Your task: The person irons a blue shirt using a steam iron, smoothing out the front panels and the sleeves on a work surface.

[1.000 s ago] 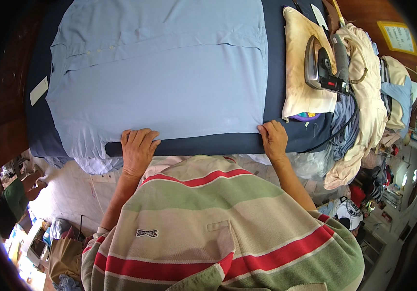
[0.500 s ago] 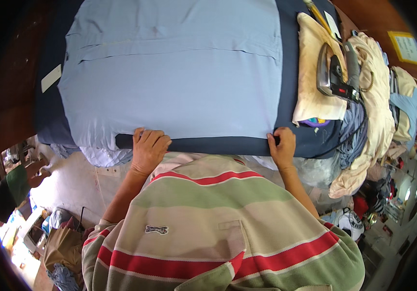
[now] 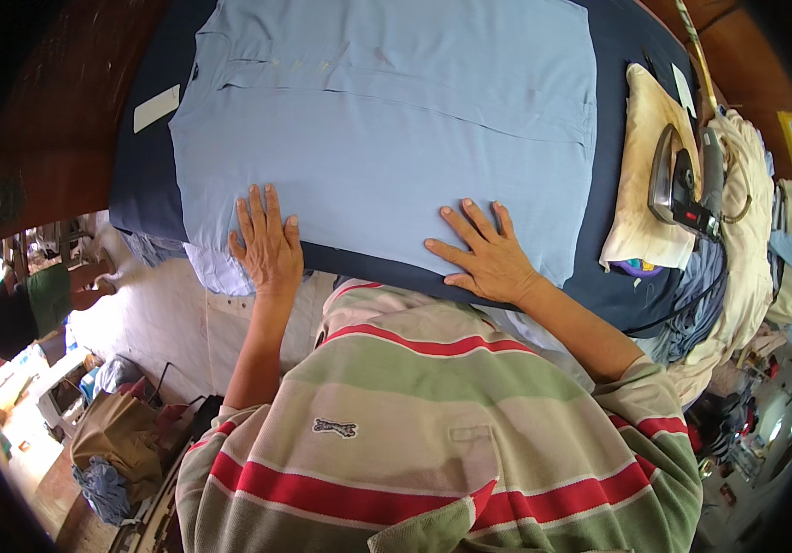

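On shirt (image 3: 387, 147), near edge, spread fingers (image 3: 257, 207)

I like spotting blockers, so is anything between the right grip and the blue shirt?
Nothing visible: the right grip rests, spread open, on the blue shirt. The iron sits farther right.

On my feed, the garment (image 3: 378, 157) under the left hand (image 3: 272, 251) and right hand (image 3: 496, 262) is plain light blue, with pale buttons (image 3: 325, 65) past the left. Cloth (image 3: 610, 184) beneath: solid dark navy. Left of the left hand I get a white card (image 3: 156, 109). Right of the right hand: cream pad (image 3: 634, 207), brown blotches; the iron (image 3: 685, 184) on it is silver and black, red patch. Farther right, plain cream fabric (image 3: 748, 258). On the near side of both hands, knit shirt (image 3: 414, 392): broad beige and sage-green bands, red stripes edged white.
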A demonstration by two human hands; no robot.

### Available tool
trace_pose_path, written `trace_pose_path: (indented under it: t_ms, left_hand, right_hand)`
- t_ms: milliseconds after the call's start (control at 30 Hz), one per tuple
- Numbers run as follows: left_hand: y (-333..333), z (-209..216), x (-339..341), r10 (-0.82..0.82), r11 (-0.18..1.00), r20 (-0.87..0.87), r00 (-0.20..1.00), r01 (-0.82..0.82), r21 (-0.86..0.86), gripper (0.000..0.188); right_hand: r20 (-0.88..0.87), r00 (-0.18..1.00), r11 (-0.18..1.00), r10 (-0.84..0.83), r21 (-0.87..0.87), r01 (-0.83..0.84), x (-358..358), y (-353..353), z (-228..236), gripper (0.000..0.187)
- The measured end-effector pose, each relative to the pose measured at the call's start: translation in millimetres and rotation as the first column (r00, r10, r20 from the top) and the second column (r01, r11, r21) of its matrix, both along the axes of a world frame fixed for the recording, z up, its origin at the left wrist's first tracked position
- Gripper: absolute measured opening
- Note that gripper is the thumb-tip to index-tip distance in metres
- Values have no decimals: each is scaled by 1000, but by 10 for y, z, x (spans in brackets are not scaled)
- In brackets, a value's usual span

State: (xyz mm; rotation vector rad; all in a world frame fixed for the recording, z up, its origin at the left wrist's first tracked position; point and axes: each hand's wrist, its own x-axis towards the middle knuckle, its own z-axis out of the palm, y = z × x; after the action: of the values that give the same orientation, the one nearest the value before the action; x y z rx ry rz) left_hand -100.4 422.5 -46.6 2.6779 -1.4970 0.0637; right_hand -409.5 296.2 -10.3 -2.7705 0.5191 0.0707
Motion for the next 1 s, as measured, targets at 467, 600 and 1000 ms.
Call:
trace_pose_path:
  t_ms: [467, 600, 1000]
  left_hand:
    - [-2, 4, -17, 113, 994, -2, 994, -113, -12, 53]
    - [-229, 185, -239, -79, 983, -32, 996, 72, -172, 52]
    - [-1211, 217, -2135, -921, 374, -197, 336, 904, -208, 52]
  right_hand:
    - [109, 656, 621, -747, -240, 746, -735, -588, -192, 55]
    - [358, 635, 616, -685, -182, 767, -677, -952, -93, 44]
    - [290, 261, 251, -921, -70, 965, -517, -2038, -196, 30]
